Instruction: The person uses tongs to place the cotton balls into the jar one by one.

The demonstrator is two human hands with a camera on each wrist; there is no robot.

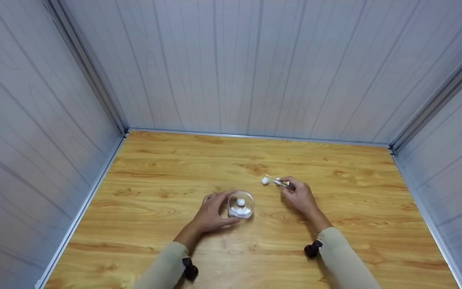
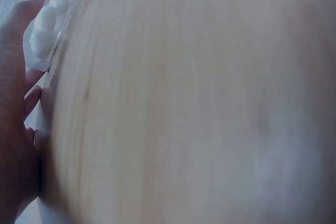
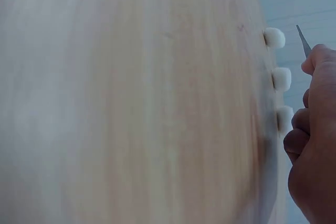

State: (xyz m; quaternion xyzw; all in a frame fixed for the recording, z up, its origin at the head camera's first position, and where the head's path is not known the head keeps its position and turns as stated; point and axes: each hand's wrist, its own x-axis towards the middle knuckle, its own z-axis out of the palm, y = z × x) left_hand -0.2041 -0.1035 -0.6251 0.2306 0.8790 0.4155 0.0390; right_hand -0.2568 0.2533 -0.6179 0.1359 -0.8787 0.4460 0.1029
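Note:
My left hand (image 1: pixel 211 212) holds a clear round jar (image 1: pixel 252 208) from its left side, thumb at the front and fingers behind. White cotton balls (image 2: pixel 44 19) lie inside the jar, stacked against its wall in the left wrist view. To the right, my right hand (image 1: pixel 301 197) pinches metal tweezers (image 1: pixel 275 180), their tips above the tabletop close to a cotton ball (image 1: pixel 265 181). In the right wrist view three cotton balls (image 3: pixel 282 79) sit in a row beside the hand and tweezers (image 3: pixel 303 41). Nothing shows between the tweezer tips.
Both hands work over a wood-grain tabletop (image 1: pixel 167 172). Pale panelled walls (image 1: pixel 235 72) enclose it at the back, left and right, with metal strips along the edges. A dark device (image 1: pixel 312 249) is strapped at each wrist over light sleeves.

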